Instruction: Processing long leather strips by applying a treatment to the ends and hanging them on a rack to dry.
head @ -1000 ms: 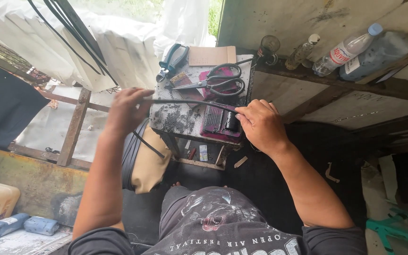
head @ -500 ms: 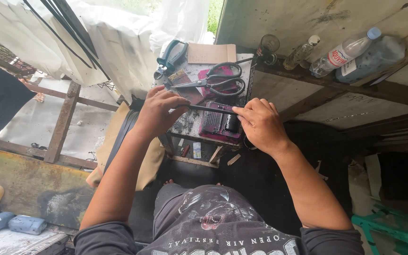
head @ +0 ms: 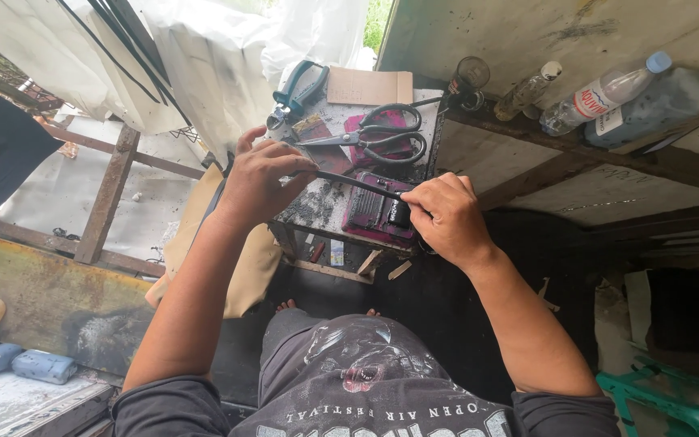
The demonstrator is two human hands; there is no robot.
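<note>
A thin black strap (head: 357, 184) runs between both hands, just above a small cluttered work stand (head: 317, 212). My left hand (head: 262, 174) pinches its left end. At the other end my right hand (head: 445, 217) grips the strap beside a dark red ridged block (head: 372, 215). Large black-handled scissors (head: 382, 137) lie on the stand behind the strap, and teal-handled pliers (head: 301, 85) rest at its far left corner.
A wooden ledge at right holds a small jar (head: 469, 79), a small bottle (head: 529, 91) and two plastic bottles (head: 608, 97). White sheeting and a wooden frame (head: 107, 194) stand at left. A green plastic stool (head: 673, 400) sits bottom right.
My left hand has drawn in from the left toward the stand, so the stretch of strap between my hands is shorter. The right hand has stayed at the stand's near edge.
</note>
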